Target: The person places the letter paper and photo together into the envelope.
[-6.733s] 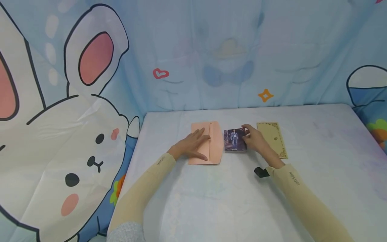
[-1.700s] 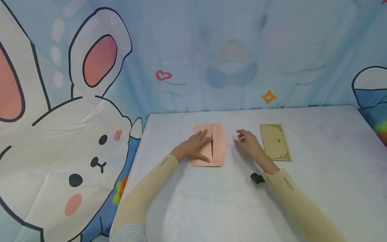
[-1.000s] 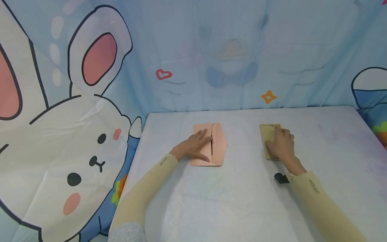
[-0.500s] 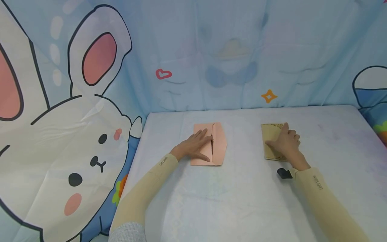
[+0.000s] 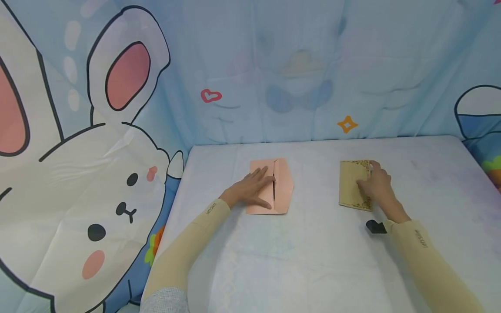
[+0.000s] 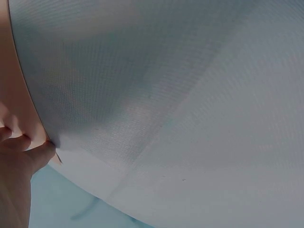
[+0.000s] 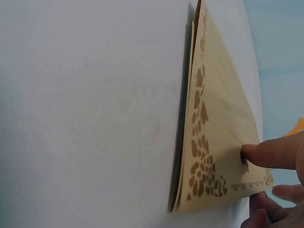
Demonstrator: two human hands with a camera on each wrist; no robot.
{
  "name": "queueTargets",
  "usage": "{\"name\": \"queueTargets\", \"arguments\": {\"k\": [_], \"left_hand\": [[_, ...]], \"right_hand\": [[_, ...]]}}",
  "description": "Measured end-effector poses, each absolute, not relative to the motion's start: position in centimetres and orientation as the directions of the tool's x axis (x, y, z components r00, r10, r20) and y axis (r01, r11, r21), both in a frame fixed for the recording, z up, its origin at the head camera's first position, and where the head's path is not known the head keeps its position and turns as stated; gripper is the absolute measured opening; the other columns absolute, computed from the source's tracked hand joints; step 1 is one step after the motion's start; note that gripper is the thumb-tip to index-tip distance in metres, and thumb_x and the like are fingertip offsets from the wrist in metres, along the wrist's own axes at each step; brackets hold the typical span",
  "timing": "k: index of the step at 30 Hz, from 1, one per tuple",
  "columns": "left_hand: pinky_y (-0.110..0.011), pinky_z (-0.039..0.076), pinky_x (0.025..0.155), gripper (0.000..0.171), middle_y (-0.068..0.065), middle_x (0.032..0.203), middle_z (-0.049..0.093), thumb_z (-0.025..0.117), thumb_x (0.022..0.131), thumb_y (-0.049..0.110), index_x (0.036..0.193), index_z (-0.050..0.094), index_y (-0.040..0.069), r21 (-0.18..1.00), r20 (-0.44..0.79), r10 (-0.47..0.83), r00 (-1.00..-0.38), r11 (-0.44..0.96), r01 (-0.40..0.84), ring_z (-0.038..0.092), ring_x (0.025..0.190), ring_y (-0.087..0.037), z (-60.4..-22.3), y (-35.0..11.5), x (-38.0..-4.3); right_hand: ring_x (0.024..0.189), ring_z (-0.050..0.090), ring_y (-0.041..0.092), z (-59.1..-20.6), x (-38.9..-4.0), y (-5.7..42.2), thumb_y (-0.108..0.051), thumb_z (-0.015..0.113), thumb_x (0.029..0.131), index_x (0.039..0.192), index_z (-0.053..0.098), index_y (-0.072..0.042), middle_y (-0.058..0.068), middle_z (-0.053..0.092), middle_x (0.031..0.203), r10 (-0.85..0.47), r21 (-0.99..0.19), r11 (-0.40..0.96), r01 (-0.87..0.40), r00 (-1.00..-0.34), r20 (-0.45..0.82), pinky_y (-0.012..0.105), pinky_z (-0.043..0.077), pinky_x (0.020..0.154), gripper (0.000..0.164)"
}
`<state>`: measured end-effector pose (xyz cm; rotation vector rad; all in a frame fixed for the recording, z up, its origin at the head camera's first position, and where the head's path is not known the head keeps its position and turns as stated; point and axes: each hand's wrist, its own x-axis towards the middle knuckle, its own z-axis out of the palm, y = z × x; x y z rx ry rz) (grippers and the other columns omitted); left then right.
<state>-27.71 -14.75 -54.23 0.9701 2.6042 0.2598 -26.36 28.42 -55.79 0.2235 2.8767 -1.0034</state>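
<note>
Now the right hand pinches the tan card by its long right side — the left hand, fingers apart, presses a pink envelope.

From well above the near side, the head camera faces forward and down, taking in the left hand, the right hand, the surface and the back cloth. The left wrist camera sits close, seemingly low, though dimness blurs its angle; it shares the envelope's edge with the head view. The right wrist camera looks sideways-on at the card from nearby, sharing card and cloth with the head view.
</note>
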Motion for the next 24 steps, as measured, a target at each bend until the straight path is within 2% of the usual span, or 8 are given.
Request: {"name": "queueTargets", "arguments": {"k": [6,10,13,19,24], "left_hand": [[-0.055,0.013,0.126,0.099,-0.010,0.171,-0.006,0.069,0.082,0.070,0.159,0.021,0.031,0.295,-0.258,0.662,-0.704,0.748,0.594,-0.003,0.158,-0.033,-54.21,-14.72,-27.72],[-0.055,0.014,0.126,0.099,-0.010,0.171,-0.007,0.068,0.082,0.070,0.159,0.021,0.031,0.290,-0.255,0.663,-0.703,0.746,0.599,-0.002,0.158,-0.033,-54.28,-14.73,-27.74],[-0.056,0.014,0.126,0.099,-0.010,0.171,-0.007,0.069,0.082,0.069,0.159,0.021,0.030,0.296,-0.252,0.666,-0.702,0.744,0.599,-0.002,0.158,-0.033,-54.21,-14.75,-27.71],[-0.056,0.014,0.126,0.099,-0.010,0.171,-0.007,0.070,0.082,0.068,0.160,0.022,0.030,0.305,-0.251,0.667,-0.702,0.743,0.596,-0.002,0.158,-0.034,-53.97,-14.75,-27.63],[-0.057,0.015,0.125,0.099,-0.010,0.171,-0.006,0.070,0.082,0.068,0.159,0.022,0.030,0.296,-0.252,0.666,-0.702,0.744,0.600,-0.002,0.158,-0.034,-54.01,-14.70,-27.64]], "right_hand": [[0.128,0.030,0.067,-56.18,-26.33,28.99,-0.009,0.053,0.096,0.154,0.010,0.013,0.050,0.033,0.138,0.089,-0.622,0.774,0.118,-0.993,-0.077,0.073,0.032,0.104,0.076],[0.115,0.045,0.057,-56.16,-26.03,29.08,-0.006,0.050,0.097,0.154,0.009,0.014,0.047,0.039,0.131,0.073,-0.647,0.757,0.096,-0.995,-0.061,0.067,0.042,0.094,0.073],[0.106,0.050,0.050,-55.98,-25.85,29.13,-0.003,0.045,0.097,0.154,0.008,0.014,0.044,0.043,0.127,0.063,-0.663,0.743,0.091,-0.996,-0.065,0.062,0.046,0.086,0.070],[0.116,0.048,0.053,-55.50,-25.71,29.44,-0.001,0.034,0.096,0.155,0.009,0.011,0.045,0.040,0.136,0.049,-0.677,0.728,0.107,-0.993,-0.104,0.064,0.045,0.092,0.066],[0.122,0.046,0.054,-55.27,-25.64,29.31,-0.002,0.033,0.096,0.156,0.011,0.009,0.044,0.038,0.139,0.055,-0.686,0.715,0.136,-0.989,-0.139,0.062,0.045,0.094,0.065]]}}
